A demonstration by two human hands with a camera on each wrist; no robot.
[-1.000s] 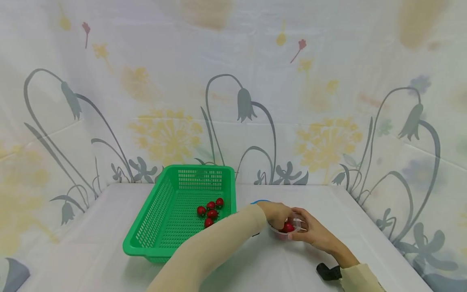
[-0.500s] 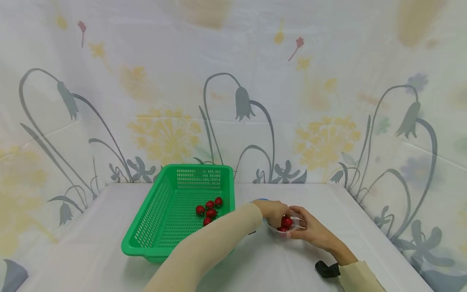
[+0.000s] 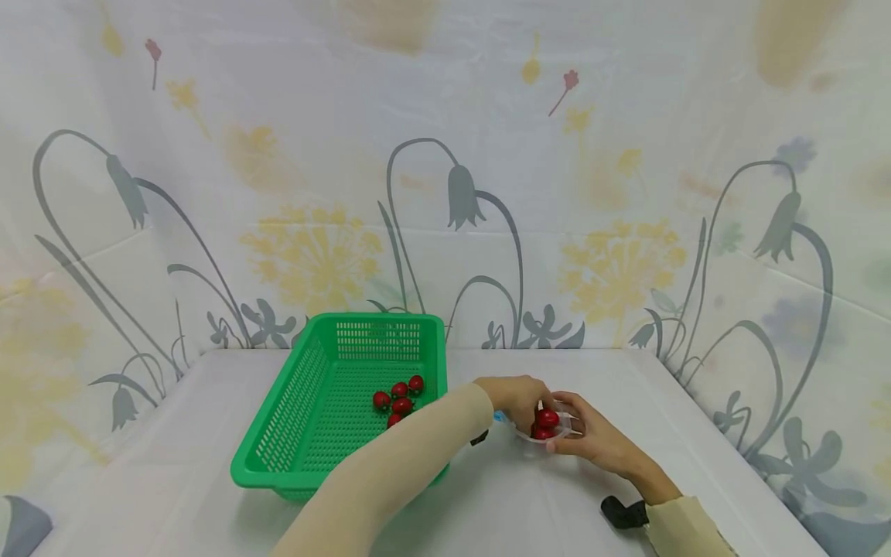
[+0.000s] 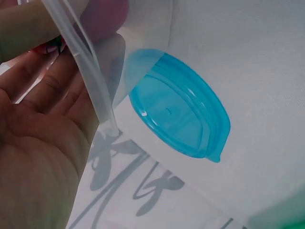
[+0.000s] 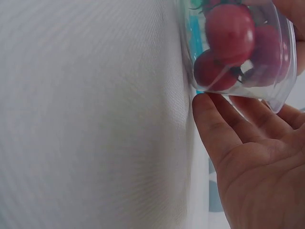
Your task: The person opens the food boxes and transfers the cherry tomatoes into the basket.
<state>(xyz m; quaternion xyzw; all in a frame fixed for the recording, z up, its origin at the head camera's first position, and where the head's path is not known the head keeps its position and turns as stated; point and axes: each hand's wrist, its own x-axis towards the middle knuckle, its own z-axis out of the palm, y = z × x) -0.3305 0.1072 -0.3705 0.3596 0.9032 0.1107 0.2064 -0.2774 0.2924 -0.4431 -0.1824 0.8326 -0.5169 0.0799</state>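
Note:
My left hand [image 3: 518,396] reaches into a small clear plastic container [image 3: 524,438]. In the left wrist view, thumb and fingers of my left hand [image 4: 40,129] come together on a red tomato [image 4: 46,48] with a green stem, inside the container wall. My right hand [image 3: 600,441] grips the container from the right, thumb in front. In the right wrist view, my right hand [image 5: 262,157] has its fingers along the container, where several small tomatoes [image 5: 230,33] show through the wall. Left fingertips are partly hidden among the tomatoes.
A green slotted basket [image 3: 267,433] stands left, its near right part behind the left sleeve [image 3: 404,472]. Several tomatoes [image 3: 401,406] lie in it. A blue lid [image 4: 174,109] rests on the white table beside the container. A flower-patterned curtain [image 3: 445,255] hangs behind.
My left hand has shifted slightly left within the container. The tomatoes there have moved and show more, and a bit of blue lid appears below the hand. My right hand keeps its grip.

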